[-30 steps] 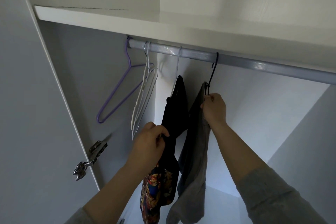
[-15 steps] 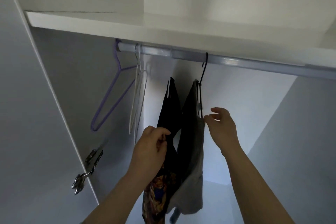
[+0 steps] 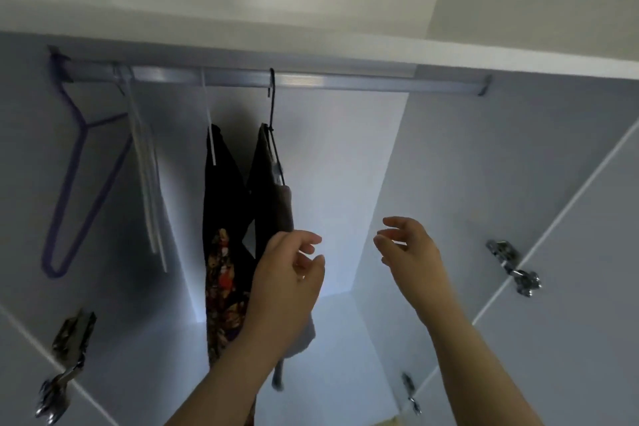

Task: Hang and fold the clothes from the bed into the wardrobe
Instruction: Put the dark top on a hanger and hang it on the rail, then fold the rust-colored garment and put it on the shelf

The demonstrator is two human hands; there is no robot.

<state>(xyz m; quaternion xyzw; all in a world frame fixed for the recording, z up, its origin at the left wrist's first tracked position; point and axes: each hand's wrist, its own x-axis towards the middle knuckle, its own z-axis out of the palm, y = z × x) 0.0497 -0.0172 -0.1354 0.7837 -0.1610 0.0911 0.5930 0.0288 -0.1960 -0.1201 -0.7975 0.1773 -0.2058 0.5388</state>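
Both hands are raised inside the wardrobe (image 3: 345, 166) with fingers loosely spread and holding nothing: the left hand (image 3: 287, 273) sits in front of the lower part of the hanging clothes, though whether it touches them cannot be told, and the right hand (image 3: 408, 249) is out in the open space to the right, apart from everything. Above them a white shelf (image 3: 311, 45) spans the wardrobe, and just beneath it runs a silver rail (image 3: 345, 81) from wall to wall. Two garments hang side by side near the middle of the rail: a black garment (image 3: 221, 190) with a bright patterned lower part, on a white hanger (image 3: 208, 114), and just to its right a grey garment (image 3: 285, 207) on a black hanger (image 3: 272, 104). Further left hang a bare purple hanger (image 3: 72, 183) at the rail's end and a few bare white hangers (image 3: 145, 176) beside it. Metal hinges show on the left door edge (image 3: 69, 349) and on the right one (image 3: 511, 266).
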